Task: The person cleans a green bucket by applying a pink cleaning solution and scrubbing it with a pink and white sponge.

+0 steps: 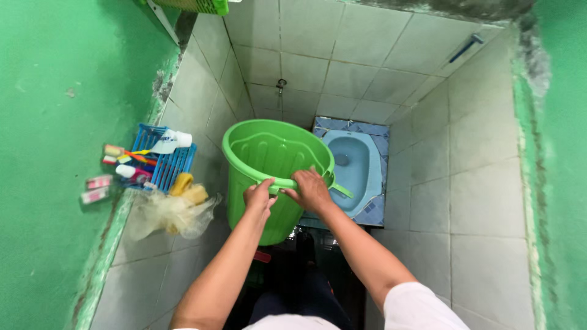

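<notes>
tiled bathroom walls, green paint at sides. green bucket (269, 165) held up above blue squat toilet (354, 168). left hand (259, 197), right hand (312, 190) both clasp near rim. blue rack (168, 162) on left wall.

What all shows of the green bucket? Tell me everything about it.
The green bucket is round, of glossy plastic as it looks, with ribbed walls and a rolled rim. It is empty and tilted, its mouth toward the camera, held in the air above the dark floor. The left hand and right hand both grip its near rim. The blue squat toilet lies behind it.
</notes>
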